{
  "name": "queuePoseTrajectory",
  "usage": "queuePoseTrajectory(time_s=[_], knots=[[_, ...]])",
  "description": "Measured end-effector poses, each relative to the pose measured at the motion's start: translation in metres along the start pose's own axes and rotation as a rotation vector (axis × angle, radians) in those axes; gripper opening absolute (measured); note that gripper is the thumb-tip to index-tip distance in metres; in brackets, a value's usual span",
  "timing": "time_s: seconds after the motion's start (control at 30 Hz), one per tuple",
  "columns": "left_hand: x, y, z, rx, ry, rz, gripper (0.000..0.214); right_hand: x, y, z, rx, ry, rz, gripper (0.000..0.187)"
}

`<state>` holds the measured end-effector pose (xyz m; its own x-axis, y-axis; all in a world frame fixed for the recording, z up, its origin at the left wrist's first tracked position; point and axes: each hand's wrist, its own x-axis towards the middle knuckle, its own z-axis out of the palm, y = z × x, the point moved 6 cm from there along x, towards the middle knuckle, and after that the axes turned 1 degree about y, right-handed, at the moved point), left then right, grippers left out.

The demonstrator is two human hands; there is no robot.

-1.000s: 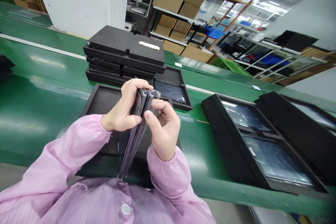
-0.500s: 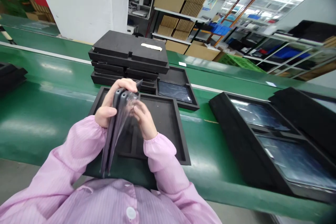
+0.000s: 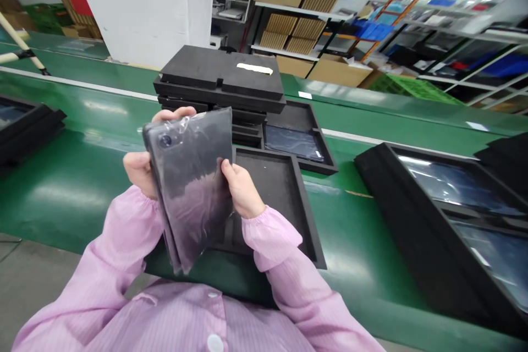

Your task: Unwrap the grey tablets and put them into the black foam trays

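Two dark tablets (image 3: 193, 176), each in a clear plastic bag, are held upright together in front of me, with the back and camera lens of the nearer one showing. My left hand (image 3: 142, 168) is wrapped round their left edge, thumb at the side and fingers behind the top. My right hand (image 3: 243, 190) pinches the right edge of the bagged tablets, its thumb on the nearer face and its other fingers hidden behind. Below them lies a black foam tray (image 3: 274, 176) with raised rims, partly covered by the tablets and my arms.
A stack of black foam trays (image 3: 223, 74) stands behind the tablets. Beside it, another tray (image 3: 330, 164) holds a bagged tablet (image 3: 293, 142). More trays with tablets (image 3: 391, 214) sit on the right, and others (image 3: 33, 132) on the left, along the green conveyor belt (image 3: 94, 170).
The tablets have turned from edge-on so that the nearer one's back faces me. My right hand has moved from the top corner to the right edge. The view has shifted slightly left.
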<state>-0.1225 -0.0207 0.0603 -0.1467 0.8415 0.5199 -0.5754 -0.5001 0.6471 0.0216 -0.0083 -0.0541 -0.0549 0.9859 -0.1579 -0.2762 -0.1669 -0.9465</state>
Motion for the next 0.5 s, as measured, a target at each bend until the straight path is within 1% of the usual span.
queuePoseTrajectory(time_s=[0.1,0.2,0.27,0.4,0.5], knots=[[0.000,-0.002,0.004,0.059,-0.050,0.041,0.040,-0.003,0.007,-0.002,0.007,-0.010,0.051,0.062],[0.000,-0.003,0.011,0.127,-0.106,0.056,0.040,-0.003,0.010,-0.004,0.062,-0.013,0.029,0.061],[-0.001,-0.002,0.014,0.180,-0.116,0.060,0.044,-0.003,0.011,-0.006,0.083,-0.008,0.018,0.061],[0.001,-0.004,0.017,0.247,-0.152,0.000,0.048,-0.006,0.011,-0.012,0.077,0.058,0.006,0.061],[0.003,-0.008,0.017,0.236,-0.171,-0.043,0.051,-0.011,0.011,-0.014,0.060,0.100,-0.001,0.061]])
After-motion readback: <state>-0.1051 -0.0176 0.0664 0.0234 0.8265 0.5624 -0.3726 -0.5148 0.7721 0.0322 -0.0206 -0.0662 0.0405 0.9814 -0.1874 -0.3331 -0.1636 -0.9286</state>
